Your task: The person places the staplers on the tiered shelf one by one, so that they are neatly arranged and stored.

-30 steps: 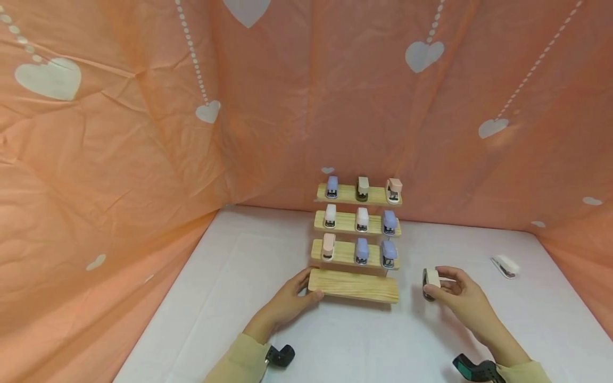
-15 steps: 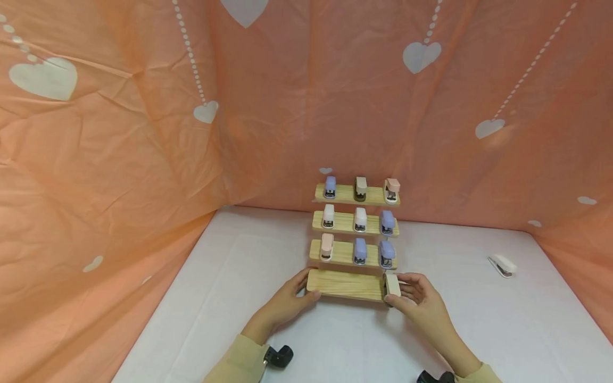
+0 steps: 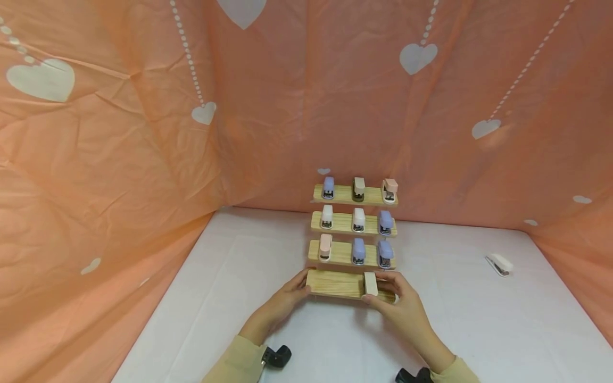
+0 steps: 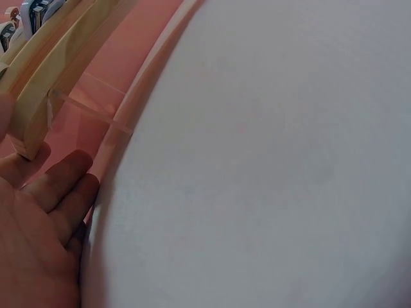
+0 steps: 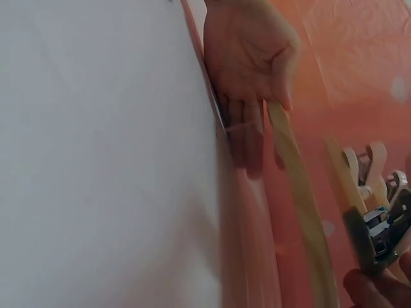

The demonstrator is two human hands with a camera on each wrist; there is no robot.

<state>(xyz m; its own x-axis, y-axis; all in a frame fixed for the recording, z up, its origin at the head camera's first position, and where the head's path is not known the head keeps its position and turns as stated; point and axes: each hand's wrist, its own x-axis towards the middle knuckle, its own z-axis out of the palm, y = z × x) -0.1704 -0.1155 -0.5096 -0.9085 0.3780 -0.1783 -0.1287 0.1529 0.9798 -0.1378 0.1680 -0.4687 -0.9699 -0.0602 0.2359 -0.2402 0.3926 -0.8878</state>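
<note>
A small cream stapler (image 3: pixel 371 283) with a dark base is pinched between the thumb and fingers of my right hand (image 3: pixel 401 303). It stands over the right part of the lowest wooden board (image 3: pixel 335 283) of a tiered rack; whether it touches the wood I cannot tell. The right wrist view shows the stapler's dark underside (image 5: pixel 363 240) near the fingertips. My left hand (image 3: pixel 275 309) grips the left end of that same board, thumb in front. In the left wrist view the board's end (image 4: pixel 29 125) sits between thumb and finger, with the other fingers extended below.
Behind, three higher boards carry rows of mini staplers: lilac (image 3: pixel 358 251), white (image 3: pixel 358 219), pink (image 3: pixel 325 247) and cream (image 3: pixel 358 189). A white stapler (image 3: pixel 500 264) lies on the white tabletop (image 3: pixel 460 298) to the right. An orange curtain (image 3: pixel 306 96) hangs behind.
My right hand has carried the cream stapler leftward from beside the rack to over its lowest board. My left hand keeps its grip on the board's left end.
</note>
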